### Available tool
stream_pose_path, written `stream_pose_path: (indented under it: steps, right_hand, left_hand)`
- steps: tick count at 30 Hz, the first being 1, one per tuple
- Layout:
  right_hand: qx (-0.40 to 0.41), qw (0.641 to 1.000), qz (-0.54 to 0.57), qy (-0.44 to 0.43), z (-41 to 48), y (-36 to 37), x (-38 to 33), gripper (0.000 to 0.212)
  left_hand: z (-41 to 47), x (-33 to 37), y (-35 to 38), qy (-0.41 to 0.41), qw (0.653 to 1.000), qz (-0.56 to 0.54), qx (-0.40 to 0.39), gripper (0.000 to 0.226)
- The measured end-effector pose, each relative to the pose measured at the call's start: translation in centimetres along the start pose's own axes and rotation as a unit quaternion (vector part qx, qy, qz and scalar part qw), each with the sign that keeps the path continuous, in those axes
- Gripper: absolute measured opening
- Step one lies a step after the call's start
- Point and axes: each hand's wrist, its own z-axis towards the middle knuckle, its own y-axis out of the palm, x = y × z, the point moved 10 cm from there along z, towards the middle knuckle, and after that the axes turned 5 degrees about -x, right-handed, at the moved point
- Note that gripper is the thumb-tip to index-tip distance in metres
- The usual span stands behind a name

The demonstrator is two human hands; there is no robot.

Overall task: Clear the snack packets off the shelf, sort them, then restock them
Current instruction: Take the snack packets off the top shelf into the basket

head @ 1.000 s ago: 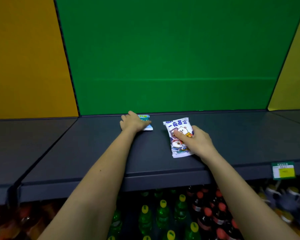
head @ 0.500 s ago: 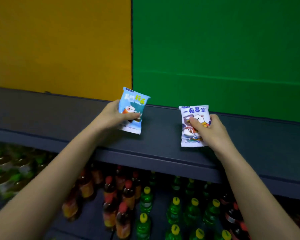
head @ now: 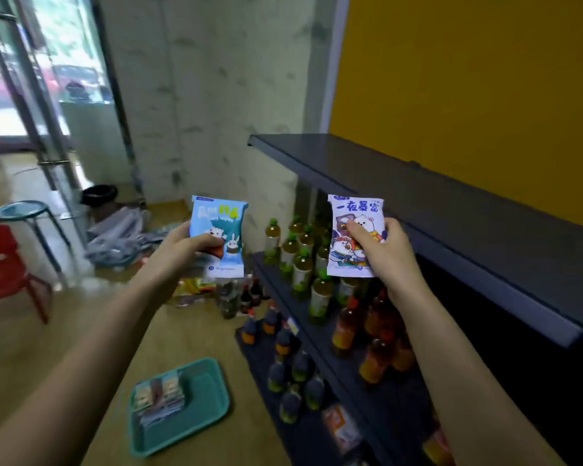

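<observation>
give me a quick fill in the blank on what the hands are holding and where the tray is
1. The left hand holds a ____ snack packet with a rabbit on it.
2. The right hand holds a white packet beside the dark ____.
3. The teal tray lies on the ____.
4. The tray already holds a few ____.

Missing words: blue; shelf; floor; packets
</observation>
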Motion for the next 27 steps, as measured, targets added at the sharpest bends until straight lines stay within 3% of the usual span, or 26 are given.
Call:
stream_pose_path:
  steps: [6,12,21,27]
  right_hand:
    - [-0.145,0.986,0.045,0.075,2.6,21.5,5.5,0.019]
    - [-0.215,0.961,0.037,0.171,3.4,36.9,13.5,0.008]
    - [-0.288,0.915,-0.034,0.281,3.4,49.8,28.1,0.013]
    - [-0.316,0.877,-0.018,0.363,4.0,56.2,40.0,0.018]
  left_hand:
    - [2.0,-10.5,-16.4,-0.076,0.992,-0.006,0.098,0.010]
    - [4.8,-21.3,-25.4,-0.135,0.985,-0.038,0.099,0.027]
    - [6.3,-38.2,-31.4,-0.275,0.940,-0.095,0.180,0.029]
    - [8.8,-50.3,-32.1,-0.345,0.910,-0.108,0.204,0.024]
